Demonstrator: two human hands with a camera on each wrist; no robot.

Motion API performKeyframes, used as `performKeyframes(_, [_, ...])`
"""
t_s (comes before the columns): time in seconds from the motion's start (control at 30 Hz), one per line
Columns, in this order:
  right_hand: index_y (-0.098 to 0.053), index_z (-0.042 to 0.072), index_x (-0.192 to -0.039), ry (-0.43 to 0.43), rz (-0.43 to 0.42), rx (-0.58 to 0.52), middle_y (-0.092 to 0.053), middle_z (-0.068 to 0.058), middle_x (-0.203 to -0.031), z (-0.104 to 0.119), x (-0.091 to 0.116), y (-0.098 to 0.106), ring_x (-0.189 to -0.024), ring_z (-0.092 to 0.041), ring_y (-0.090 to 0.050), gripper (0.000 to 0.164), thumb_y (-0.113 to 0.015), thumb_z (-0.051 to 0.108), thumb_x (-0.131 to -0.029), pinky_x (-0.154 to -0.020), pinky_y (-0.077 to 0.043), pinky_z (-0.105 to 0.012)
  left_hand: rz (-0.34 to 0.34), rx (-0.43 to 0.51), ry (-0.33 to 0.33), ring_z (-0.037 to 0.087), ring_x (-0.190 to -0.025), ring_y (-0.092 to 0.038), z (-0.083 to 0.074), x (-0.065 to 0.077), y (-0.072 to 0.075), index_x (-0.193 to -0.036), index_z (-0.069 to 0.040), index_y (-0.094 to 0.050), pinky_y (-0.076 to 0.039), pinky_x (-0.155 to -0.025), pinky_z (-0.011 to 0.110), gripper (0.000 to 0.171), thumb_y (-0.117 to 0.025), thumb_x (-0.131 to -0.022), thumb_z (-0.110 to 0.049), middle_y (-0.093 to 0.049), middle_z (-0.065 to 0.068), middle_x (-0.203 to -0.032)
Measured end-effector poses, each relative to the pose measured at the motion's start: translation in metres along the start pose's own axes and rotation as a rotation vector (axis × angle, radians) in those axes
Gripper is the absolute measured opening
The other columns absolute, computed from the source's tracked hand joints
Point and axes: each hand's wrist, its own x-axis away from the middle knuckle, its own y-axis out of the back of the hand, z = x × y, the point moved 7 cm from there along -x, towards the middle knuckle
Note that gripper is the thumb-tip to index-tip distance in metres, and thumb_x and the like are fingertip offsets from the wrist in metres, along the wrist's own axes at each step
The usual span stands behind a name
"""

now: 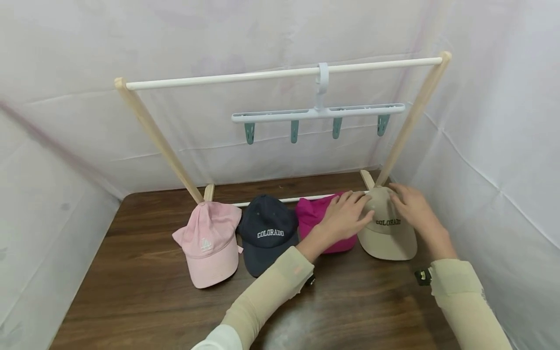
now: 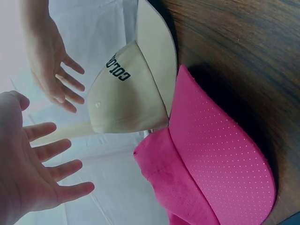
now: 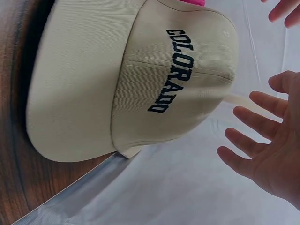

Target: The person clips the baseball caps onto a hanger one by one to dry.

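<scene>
A beige baseball cap (image 1: 387,238) lettered COLORADO sits at the right end of a row on the brown table. My left hand (image 1: 345,216) hovers over the magenta cap (image 1: 315,214), near the beige one's left side, fingers spread. On the other side, my right hand (image 1: 413,206) is held beside the beige crown with its fingers apart. In the left wrist view the left hand (image 2: 37,164) holds nothing, and a gap separates it from the beige cap (image 2: 129,93). The right wrist view shows the right hand (image 3: 272,136) likewise apart from the cap (image 3: 178,79).
A pink cap (image 1: 212,248) and a navy COLORADO cap (image 1: 269,233) lie to the left. Behind them stands a rack with a white top rail (image 1: 218,78) and wooden posts. From the rail hangs a white hanger (image 1: 319,113) with several teal clips. White sheeting surrounds the table (image 1: 131,277).
</scene>
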Motion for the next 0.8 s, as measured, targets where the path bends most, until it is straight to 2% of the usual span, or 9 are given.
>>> performKeyframes(0.17, [-0.043, -0.005, -0.136, -0.005, 0.005, -0.013, -0.042, -0.031, -0.137, 0.000, -0.005, 0.002, -0.125, -0.051, -0.036, 0.046, -0.037, 0.025, -0.102, -0.100, -0.028, -0.063, 0.005, 0.004, 0.031, 0.020, -0.139, -0.028, 0.002, -0.003, 0.003, -0.147, -0.033, -0.030, -0.032, -0.107, 0.046, 0.056, -0.019, -0.097, -0.058, -0.030, -0.007, -0.151])
performKeyframes(0.37, [-0.039, -0.005, -0.139, -0.031, 0.012, -0.022, -0.038, -0.031, -0.140, -0.004, -0.014, 0.002, -0.127, -0.051, -0.033, 0.049, -0.036, 0.028, -0.102, -0.103, -0.025, -0.062, 0.003, 0.056, 0.075, 0.021, -0.139, -0.027, 0.010, -0.006, 0.006, -0.146, -0.032, -0.031, -0.032, -0.106, 0.046, 0.056, -0.025, -0.097, -0.058, -0.028, -0.006, -0.152])
performKeyframes(0.5, [-0.037, -0.004, -0.140, -0.059, 0.022, -0.037, -0.037, -0.031, -0.141, -0.007, -0.019, 0.001, -0.128, -0.050, -0.032, 0.050, -0.036, 0.029, -0.102, -0.104, -0.024, -0.062, 0.019, 0.053, 0.079, 0.021, -0.139, -0.027, 0.013, -0.006, 0.005, -0.146, -0.032, -0.031, -0.032, -0.107, 0.045, 0.054, -0.029, -0.097, -0.057, -0.029, -0.007, -0.152])
performKeyframes(0.63, [-0.036, -0.002, -0.141, -0.090, 0.036, -0.045, -0.036, -0.030, -0.142, -0.011, -0.019, 0.003, -0.129, -0.050, -0.031, 0.054, -0.033, 0.035, -0.102, -0.104, -0.024, -0.062, 0.039, 0.040, 0.073, 0.019, -0.139, -0.027, 0.016, -0.005, 0.001, -0.146, -0.034, -0.030, -0.032, -0.107, 0.044, 0.055, -0.027, -0.097, -0.058, -0.029, -0.008, -0.151])
performKeyframes(0.8, [-0.036, -0.002, -0.141, -0.093, 0.045, -0.056, -0.036, -0.030, -0.142, -0.010, -0.020, 0.004, -0.130, -0.050, -0.030, 0.056, -0.032, 0.038, -0.102, -0.104, -0.023, -0.062, 0.049, 0.053, 0.080, 0.019, -0.139, -0.028, 0.017, -0.006, -0.004, -0.146, -0.034, -0.030, -0.032, -0.107, 0.044, 0.053, -0.029, -0.098, -0.055, -0.029, -0.008, -0.151])
